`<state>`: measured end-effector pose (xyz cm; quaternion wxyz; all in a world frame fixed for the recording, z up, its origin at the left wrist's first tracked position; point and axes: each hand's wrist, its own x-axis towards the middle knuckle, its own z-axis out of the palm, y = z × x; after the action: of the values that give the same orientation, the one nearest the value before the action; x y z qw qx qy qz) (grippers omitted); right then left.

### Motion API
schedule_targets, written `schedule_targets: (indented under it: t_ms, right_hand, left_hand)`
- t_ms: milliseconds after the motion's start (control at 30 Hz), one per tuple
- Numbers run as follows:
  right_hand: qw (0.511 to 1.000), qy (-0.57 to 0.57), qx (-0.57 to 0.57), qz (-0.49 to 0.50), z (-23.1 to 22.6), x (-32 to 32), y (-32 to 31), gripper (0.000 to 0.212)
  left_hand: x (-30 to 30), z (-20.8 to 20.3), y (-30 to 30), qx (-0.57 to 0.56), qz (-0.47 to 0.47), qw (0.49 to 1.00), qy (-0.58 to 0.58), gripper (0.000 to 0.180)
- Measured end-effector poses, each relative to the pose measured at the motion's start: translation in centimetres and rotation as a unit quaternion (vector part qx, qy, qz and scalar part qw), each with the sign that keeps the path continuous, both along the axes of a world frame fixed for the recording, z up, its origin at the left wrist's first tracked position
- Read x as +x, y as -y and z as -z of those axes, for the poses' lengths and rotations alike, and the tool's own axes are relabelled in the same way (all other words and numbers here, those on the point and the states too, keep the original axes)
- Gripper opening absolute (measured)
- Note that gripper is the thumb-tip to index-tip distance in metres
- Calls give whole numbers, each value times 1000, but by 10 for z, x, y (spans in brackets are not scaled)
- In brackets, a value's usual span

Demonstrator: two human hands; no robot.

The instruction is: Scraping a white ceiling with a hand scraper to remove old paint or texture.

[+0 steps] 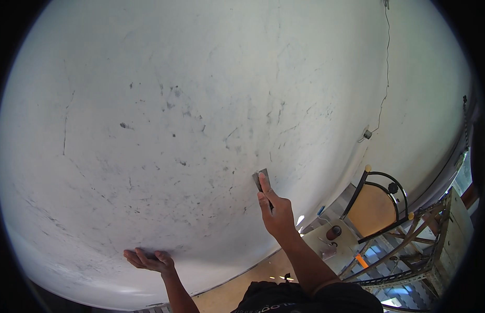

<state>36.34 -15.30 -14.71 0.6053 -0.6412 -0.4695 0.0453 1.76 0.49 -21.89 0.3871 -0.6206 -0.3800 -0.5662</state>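
A white wall (211,78) with dark scuffs, patches and thin cracks fills most of the view. My right hand (279,216) is closed on a small putty knife (258,179), its flat grey blade lying against the wall. The index finger is stretched along the blade, and the handle is mostly hidden in the palm. Lower left, my left hand (151,261) is at the wall with its fingers extended and apart from the thumb. A dark area between them looks like shadow; I cannot make out anything held.
To the right stands a chair (375,208) with a black frame and tan back. Near it are a small table (346,241) with a brown cup (333,232) and a wooden-topped metal stand (453,235). A thin wire (387,68) hangs to a small wall fitting (367,134).
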Motion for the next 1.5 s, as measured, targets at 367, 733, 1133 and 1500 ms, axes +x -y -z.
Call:
schedule_targets:
  t_ms: [367, 733, 1133, 1500]
  right_hand:
    - [999, -7, -32, 8, -27, 0, -1, 48]
    - [999, -7, -32, 7, -1, -6, -1, 49]
    - [1000, -12, -21, 4, -18, -9, -2, 48]
    - [999, -46, 5, -21, -31, -15, -4, 47]
  left_hand:
    - [-5, 3, 0, 1, -3, 1000, 2, 59]
    - [-2, 0, -1, 0, 7, 1000, 9, 60]
    - [-8, 5, 0, -5, 6, 1000, 2, 59]
    - [-14, 11, -2, -12, -9, 1000, -2, 56]
